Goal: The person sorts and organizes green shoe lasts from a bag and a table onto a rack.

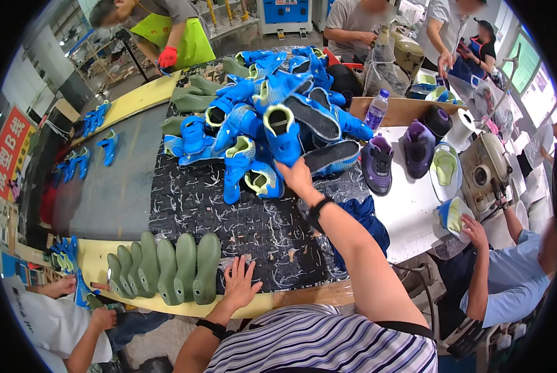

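My right hand [298,178] reaches to the near side of a heaped pile of blue shoes and grips a blue shoe [284,147] by its heel end. That shoe has a dark opening with a pale green lining; some of my fingers are hidden against it. Other blue shoes [236,180] lie around it at all angles, a few with black soles [315,118] showing. Near the table's front edge, my left hand [241,285] rests palm down with fingers spread, holding nothing. Just left of it stands a row of olive green shoe lasts [185,267].
More lasts [194,96] lie behind the pile. Left is a grey conveyor belt [104,193] carrying blue shoes. To the right are dark purple-trimmed shoes [378,165], a purple bottle [376,110], dark blue cloth [362,227] and a sewing machine [483,168]. Several co-workers surround the table.
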Demonstrator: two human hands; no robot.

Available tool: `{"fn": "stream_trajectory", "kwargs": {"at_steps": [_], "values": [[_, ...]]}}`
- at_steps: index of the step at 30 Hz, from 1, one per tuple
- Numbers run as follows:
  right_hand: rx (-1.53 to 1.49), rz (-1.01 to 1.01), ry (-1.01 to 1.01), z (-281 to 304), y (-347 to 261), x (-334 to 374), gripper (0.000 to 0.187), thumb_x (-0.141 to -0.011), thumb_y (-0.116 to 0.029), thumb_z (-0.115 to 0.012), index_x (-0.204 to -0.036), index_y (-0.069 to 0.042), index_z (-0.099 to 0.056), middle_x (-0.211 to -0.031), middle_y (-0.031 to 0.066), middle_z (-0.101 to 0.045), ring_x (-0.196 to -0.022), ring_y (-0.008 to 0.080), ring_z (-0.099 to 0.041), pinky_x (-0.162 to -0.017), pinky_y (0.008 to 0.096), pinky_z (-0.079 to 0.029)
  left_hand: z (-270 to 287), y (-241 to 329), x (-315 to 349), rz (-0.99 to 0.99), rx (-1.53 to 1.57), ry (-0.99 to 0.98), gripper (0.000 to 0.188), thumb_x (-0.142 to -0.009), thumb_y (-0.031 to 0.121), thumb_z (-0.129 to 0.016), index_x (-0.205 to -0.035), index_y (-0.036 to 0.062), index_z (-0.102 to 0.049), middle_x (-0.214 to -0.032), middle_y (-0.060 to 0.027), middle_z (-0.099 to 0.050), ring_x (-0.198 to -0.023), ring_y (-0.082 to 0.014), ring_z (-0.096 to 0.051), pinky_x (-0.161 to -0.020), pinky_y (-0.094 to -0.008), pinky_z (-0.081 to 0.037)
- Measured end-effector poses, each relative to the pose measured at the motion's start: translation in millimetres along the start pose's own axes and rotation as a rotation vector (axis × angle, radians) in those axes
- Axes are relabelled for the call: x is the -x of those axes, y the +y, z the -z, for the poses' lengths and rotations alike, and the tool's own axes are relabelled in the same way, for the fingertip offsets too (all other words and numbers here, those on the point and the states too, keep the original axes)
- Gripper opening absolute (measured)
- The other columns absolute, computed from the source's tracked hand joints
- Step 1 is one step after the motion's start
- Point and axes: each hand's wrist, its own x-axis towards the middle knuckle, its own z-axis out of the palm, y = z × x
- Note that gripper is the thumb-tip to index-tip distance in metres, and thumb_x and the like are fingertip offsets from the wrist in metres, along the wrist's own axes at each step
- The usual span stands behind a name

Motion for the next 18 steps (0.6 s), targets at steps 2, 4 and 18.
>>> {"fn": "stream_trajectory", "kwargs": {"at_steps": [2,4,18], "values": [[-0.032,0.029,-0.007,-8,-18,-40,0.075,-0.071,-0.053,-0.070,-0.109,0.008,-0.050,-0.105,0.0311,-0.060,-0.101,0.0430,-0.059,-0.085,0.0454,-0.047,2,3,-5,-0.023,0.012,-0.010,0.069,-0.085,0.040,-0.056,-0.138,0.0019,-0.034,-0.145,-0.0259,-0.021,-0.136,-0.0406,-0.015,-0.105,-0.0539,-0.011],[-0.010,0.135,0.087,-16,-43,-76,0.069,-0.072,-0.051,-0.069,-0.104,0.008,-0.053,-0.099,0.0294,-0.062,-0.089,0.0364,-0.065,-0.075,0.0422,-0.052,3,6,-7,-0.012,0.016,0.016,0.068,-0.084,0.040,-0.058,-0.138,0.0053,-0.036,-0.146,-0.0234,-0.022,-0.137,-0.0390,-0.015,-0.107,-0.0526,-0.011],[-0.399,0.036,-0.366,41,-36,88,0.042,-0.084,-0.020,-0.058,-0.110,0.012,-0.049,-0.072,0.0171,-0.063,-0.053,0.0221,-0.065,-0.042,0.0311,-0.051,-11,-9,4,-0.075,-0.050,0.116,0.068,-0.084,0.037,-0.058,-0.138,0.0038,-0.033,-0.145,-0.0246,-0.022,-0.135,-0.0412,-0.018,-0.104,-0.0552,-0.016]]}}
